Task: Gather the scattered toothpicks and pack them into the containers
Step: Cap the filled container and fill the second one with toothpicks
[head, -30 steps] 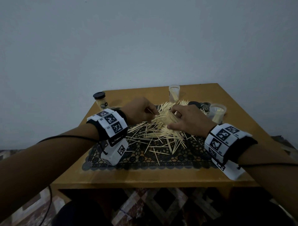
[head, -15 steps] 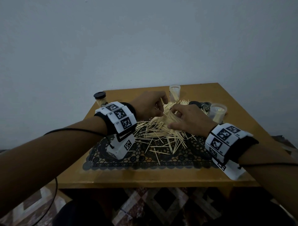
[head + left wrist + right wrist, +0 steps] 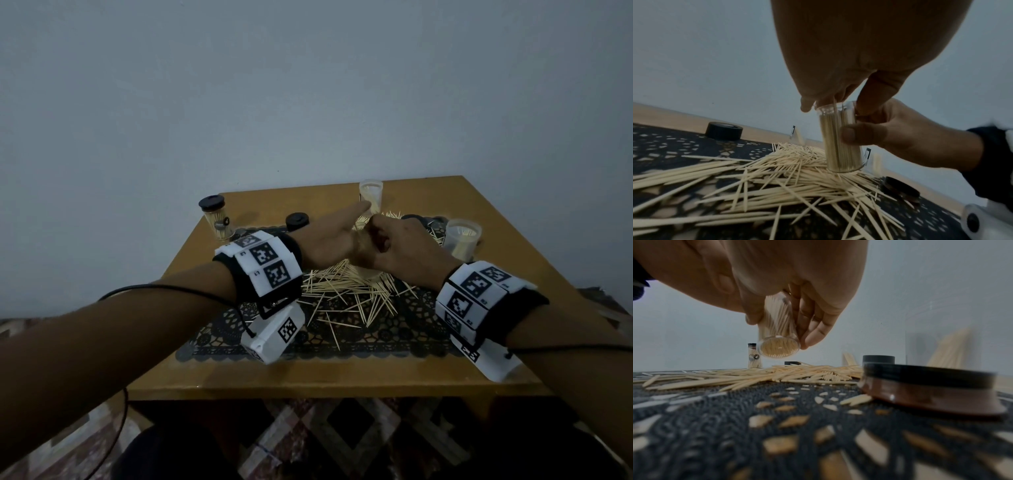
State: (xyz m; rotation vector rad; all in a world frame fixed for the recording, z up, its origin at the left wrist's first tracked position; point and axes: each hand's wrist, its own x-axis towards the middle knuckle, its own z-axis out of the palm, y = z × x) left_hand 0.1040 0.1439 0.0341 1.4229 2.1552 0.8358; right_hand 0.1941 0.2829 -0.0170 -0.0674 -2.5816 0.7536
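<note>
A wooden table [image 3: 486,205] carried a dark lace mat [image 3: 404,329], and on the mat lay the pile of scattered toothpicks [image 3: 346,291], most of it still ungathered, so the task looked far from done. Above the pile the right hand [image 3: 400,250] had its fingers and thumb curled round a clear container [image 3: 840,139], already crowded with upright toothpicks and held just over the heap. The left hand [image 3: 329,240] hovered at the container's mouth with its fingertips pinching a few toothpicks [image 3: 835,104] and feeding them in. The likeliest failure from here was a jam: the container was so full that new sticks could catch on the ones inside, bend out over the rim and fall back onto the mat. A slack grip by the right hand, or a tilt while the left hand pushed down, might have spilled the packed sticks. Around the work stood a capped container [image 3: 215,219] at the far left, filled and apparently finished, an open container [image 3: 371,198] at the back behind the hands, and another open container [image 3: 463,240] at the right, partly filled. A black lid [image 3: 297,221] sat at the mat's far edge, and further black lids [image 3: 929,386] lay near the right wrist, where a careless sweep could knock them. Smallest of all, stray toothpicks [image 3: 334,332] lay apart near the front of the mat.
</note>
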